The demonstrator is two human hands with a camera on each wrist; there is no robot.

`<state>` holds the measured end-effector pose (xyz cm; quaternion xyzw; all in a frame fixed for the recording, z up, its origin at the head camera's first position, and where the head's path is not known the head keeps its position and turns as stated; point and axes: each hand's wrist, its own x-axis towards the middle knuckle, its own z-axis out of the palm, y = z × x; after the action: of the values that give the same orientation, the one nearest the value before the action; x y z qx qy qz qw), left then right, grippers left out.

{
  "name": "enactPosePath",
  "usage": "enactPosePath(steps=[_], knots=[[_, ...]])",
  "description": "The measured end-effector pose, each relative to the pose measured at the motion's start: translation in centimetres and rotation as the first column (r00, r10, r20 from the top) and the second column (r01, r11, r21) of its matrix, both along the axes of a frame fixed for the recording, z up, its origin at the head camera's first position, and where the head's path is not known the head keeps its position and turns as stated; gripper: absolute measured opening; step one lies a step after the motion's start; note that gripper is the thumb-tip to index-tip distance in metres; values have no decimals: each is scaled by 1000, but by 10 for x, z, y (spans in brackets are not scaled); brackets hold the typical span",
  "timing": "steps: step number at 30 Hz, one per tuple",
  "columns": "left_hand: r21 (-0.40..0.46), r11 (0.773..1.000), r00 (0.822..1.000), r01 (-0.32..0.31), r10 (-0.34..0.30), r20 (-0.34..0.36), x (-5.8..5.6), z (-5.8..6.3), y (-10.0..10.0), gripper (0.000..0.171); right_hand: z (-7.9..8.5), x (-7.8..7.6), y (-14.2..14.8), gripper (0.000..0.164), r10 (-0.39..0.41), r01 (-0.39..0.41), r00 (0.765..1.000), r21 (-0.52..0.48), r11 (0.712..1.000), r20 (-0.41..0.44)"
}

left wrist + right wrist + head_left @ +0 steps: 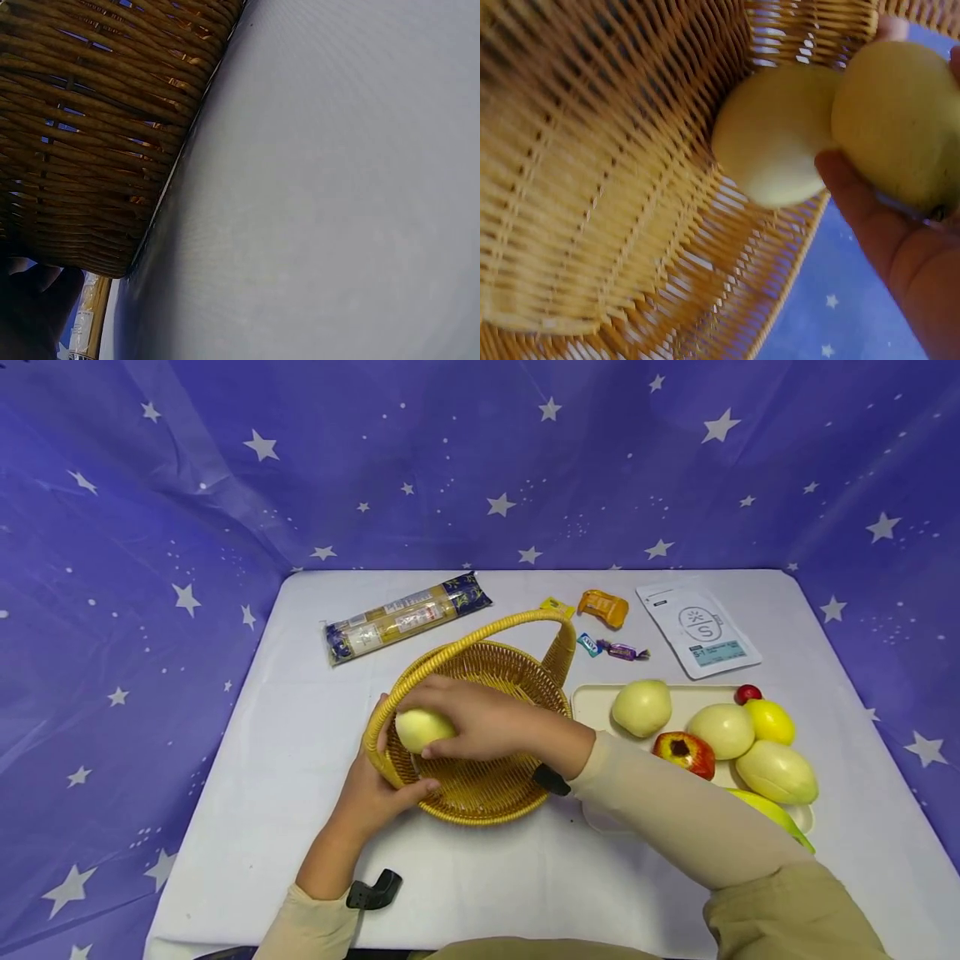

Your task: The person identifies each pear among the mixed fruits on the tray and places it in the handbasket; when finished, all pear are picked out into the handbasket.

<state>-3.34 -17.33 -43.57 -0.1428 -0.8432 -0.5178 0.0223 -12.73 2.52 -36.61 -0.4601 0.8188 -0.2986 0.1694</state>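
Note:
My right hand (476, 718) reaches into the yellow wicker basket (487, 814) and holds a pale yellow pear (900, 124) between thumb and fingers. In the right wrist view, a second pale, smooth round fruit (772, 142) rests against the basket's inner wall, right beside the held pear. The basket stands on the white table with its handle arching over the right hand. At its left side, my left hand (375, 793) grips the rim, thumb over the near edge. In the left wrist view, those fingers (64, 296) are dark beneath the woven wall.
A cream tray (592, 697) at right holds pale fruits, a red apple (684, 754), a lemon (770, 721), a small red fruit (747, 694) and a banana (772, 814). Behind lie a pasta packet (408, 617), several wrapped sweets (603, 608) and a white pouch (699, 628).

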Motion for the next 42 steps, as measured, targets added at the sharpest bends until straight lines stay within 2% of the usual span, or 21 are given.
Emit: enactPosePath(steps=[4, 12, 17, 22, 23, 29, 35, 39, 42], knots=[[-28, 1000, 1000, -6, 6, -4, 1, 0, 0, 122, -7, 2, -10, 48, 89, -89, 996, 14, 996, 14], [-58, 998, 1000, -27, 26, -8, 2, -1, 0, 118, -21, 1, -23, 51, 134, -133, 991, 128, 983, -1], [-41, 999, 1000, -24, 24, -11, 1, 1, 0, 111, -33, 0, -29, 56, 105, -96, 994, 212, 973, -31], [-30, 999, 1000, -27, 27, -4, 0, 1, 1, 115, -38, -3, -28, 59, 81, -75, 997, 209, 975, -19], [-27, 999, 1000, -31, 31, 2, -2, -4, -1, 116, -38, -4, -28, 59, 84, -78, 996, 201, 977, -19], [-44, 998, 999, -45, 44, -22, -11, -37, -11, 123, -23, -7, -17, 55, 54, -56, 998, 176, 983, 15], [-112, 992, 997, -61, 55, -52, -10, -35, -10, 122, 7, -2, 16, 48, 39, -42, 999, 100, 994, 31], [-123, 990, 996, -70, 63, -61, -11, -34, -10, 125, 28, 8, 53, 44, 43, -43, 998, -10, 999, 35], [-124, 989, 996, -77, 70, -60, -10, -35, -10, 123, 41, 16, 86, 43, 6, -3, 999, -76, 997, 40]])
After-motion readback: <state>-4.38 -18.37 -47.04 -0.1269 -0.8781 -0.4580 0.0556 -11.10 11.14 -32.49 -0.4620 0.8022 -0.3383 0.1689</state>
